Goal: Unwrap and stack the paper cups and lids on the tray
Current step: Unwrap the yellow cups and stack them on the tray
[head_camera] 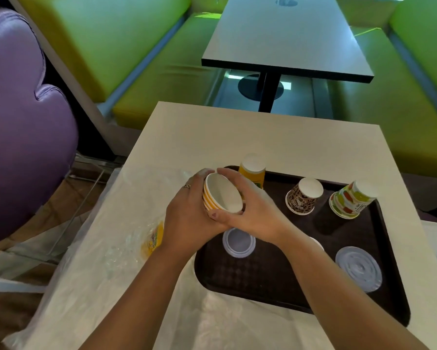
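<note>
Both hands, left hand (187, 218) and right hand (250, 213), have fingers clamped around the striped cup (221, 197) above the tray (262, 279); best inverted before setting down beside the upturned orange cup (252, 173).

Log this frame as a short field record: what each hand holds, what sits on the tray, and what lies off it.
held item: striped cup stack, open mouth toward camera
left hand: grips the stack's left side
right hand: grips its right side
tray: dark, on white table
upside-down cups on tray: yellow cup, leopard-print cup, fruit-print cup
lids on tray: small lid, large lid
off tray: clear plastic wrap, left of tray
</note>
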